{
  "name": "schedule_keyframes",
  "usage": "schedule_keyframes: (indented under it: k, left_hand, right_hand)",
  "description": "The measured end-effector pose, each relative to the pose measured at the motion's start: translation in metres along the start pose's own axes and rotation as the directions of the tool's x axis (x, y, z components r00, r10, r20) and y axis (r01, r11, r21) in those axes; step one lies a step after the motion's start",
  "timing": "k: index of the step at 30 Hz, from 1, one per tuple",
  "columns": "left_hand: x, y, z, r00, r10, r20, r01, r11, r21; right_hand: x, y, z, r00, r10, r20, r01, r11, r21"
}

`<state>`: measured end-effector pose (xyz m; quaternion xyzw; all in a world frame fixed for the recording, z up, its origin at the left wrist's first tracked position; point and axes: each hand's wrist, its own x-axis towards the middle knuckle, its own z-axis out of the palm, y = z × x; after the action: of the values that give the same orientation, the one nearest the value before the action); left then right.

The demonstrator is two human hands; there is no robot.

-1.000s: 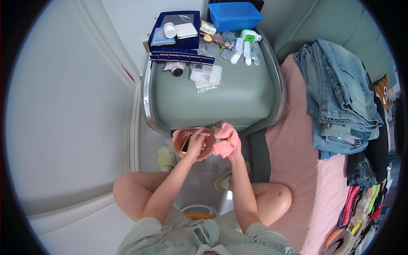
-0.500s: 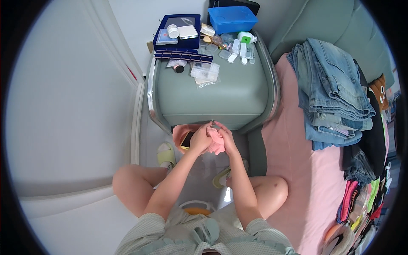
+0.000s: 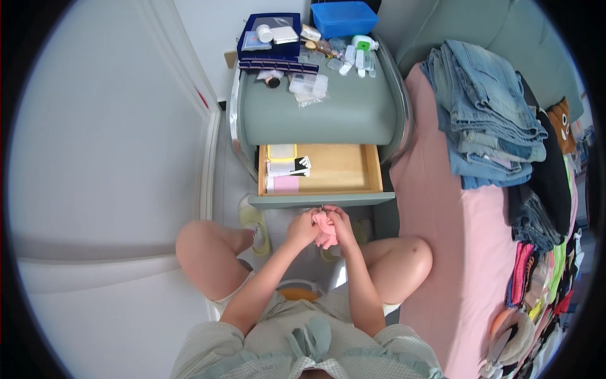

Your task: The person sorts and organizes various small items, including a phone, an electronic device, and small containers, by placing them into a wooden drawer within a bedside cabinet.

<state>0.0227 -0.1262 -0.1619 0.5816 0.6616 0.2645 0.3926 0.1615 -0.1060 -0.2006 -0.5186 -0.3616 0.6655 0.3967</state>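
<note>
A crumpled pink cloth (image 3: 326, 234) is gripped between my two hands, just in front of the open drawer (image 3: 338, 167). My left hand (image 3: 302, 228) has its fingers closed on the cloth's left side. My right hand (image 3: 343, 225) closes on it from the right, fingertips close to a small knob at the drawer's front panel (image 3: 360, 201); whether they grip the knob I cannot tell. Along the drawer's left side lie a yellow-rimmed tray (image 3: 281, 151), black and white pieces (image 3: 302, 167) and a pink flat item (image 3: 286, 184).
The green nightstand top (image 3: 315, 123) carries a dark blue box (image 3: 278, 54), a blue plastic container (image 3: 344, 20) and several small clear boxes. To the right, folded jeans (image 3: 495, 107) lie on a pink-covered bed (image 3: 435, 265). A white door panel (image 3: 113, 158) stands at left.
The drawer has slid out toward me, and my hands have come back with it, still on the pink cloth. The pink item with the yellow-edged dark object by my left hand has gone from sight.
</note>
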Motion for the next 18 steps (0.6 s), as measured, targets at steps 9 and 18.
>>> schedule_keyframes:
  k: [9, 18]
  left_hand:
    - [-0.053, -0.004, 0.01, 0.998, -0.013, 0.054, 0.014, 1.0, -0.024]
    - [-0.078, -0.001, 0.007, 0.993, 0.036, 0.114, -0.04, 0.999, 0.033]
  right_hand:
    - [-0.056, 0.026, -0.002, 0.999, -0.031, -0.018, 0.031, 0.998, 0.046]
    - [-0.08, 0.037, -0.007, 0.996, -0.086, 0.008, 0.086, 0.995, 0.044]
